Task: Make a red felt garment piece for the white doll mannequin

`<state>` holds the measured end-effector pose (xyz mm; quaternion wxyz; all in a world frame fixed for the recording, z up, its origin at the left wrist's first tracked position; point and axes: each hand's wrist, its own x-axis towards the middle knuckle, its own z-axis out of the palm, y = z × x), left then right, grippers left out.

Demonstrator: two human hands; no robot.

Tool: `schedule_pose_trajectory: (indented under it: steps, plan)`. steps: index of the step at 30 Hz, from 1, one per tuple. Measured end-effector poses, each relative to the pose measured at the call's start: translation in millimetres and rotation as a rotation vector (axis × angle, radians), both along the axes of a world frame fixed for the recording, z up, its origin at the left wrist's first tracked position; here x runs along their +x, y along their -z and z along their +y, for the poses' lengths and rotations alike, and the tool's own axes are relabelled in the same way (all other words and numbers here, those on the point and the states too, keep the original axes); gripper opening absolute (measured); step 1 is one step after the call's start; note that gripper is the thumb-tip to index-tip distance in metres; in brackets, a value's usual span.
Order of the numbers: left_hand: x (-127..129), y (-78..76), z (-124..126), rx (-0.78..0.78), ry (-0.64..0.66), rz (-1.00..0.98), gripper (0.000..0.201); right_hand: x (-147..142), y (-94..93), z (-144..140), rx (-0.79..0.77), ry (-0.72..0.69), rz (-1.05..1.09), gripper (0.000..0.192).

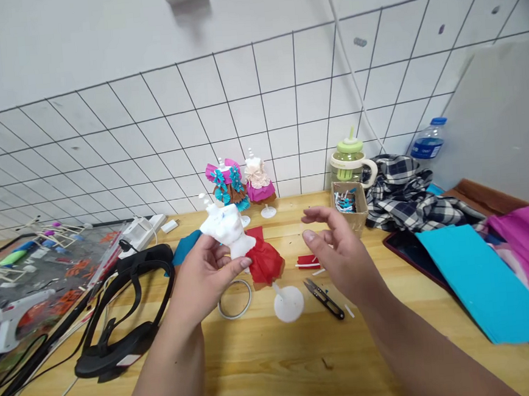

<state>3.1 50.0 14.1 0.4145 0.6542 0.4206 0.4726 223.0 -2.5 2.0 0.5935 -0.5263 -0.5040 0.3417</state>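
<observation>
My left hand [213,269] grips a small white dress-form mannequin [227,230] by its torso, tilted with its neck to the upper left. A red crepe-paper skirt [264,260] with a brown layer under it wraps its lower part, and its round white base [289,304] points toward me. To the right my right hand [335,244] hovers over the table, fingers curved and apart, holding nothing. Below that hand lie black thread snips [324,299] and a red paper piece [307,262] with white strips. A roll of tape [234,299] lies beneath my left hand.
Two dressed mannequins [259,180] stand by the tiled wall. A cardboard box [350,206] of scraps and a green-lidded bottle [349,161] are back right, beside a plaid cloth [399,190]. Blue paper [486,281] lies right; a black headset [122,319] and glue gun [17,315] lie left.
</observation>
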Motion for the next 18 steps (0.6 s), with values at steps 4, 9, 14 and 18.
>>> schedule_pose_trajectory:
  steps: [4,9,14,18]
  plan:
    - [6,9.8,16,-0.018,-0.009,0.0,0.05,16,-7.1,-1,0.064,0.052,-0.012,0.035]
    - [15,17.0,38,0.044,-0.085,0.179,0.055,28,-14.2,-5,0.052,0.061,-0.011,0.033]
    - [30,26.8,61,0.206,-0.175,0.422,0.053,36,-21.0,-9,0.095,0.129,-0.113,0.033]
    - [45,38.4,73,0.262,-0.252,0.404,0.054,42,-24.7,-11,0.123,0.164,-0.157,0.033]
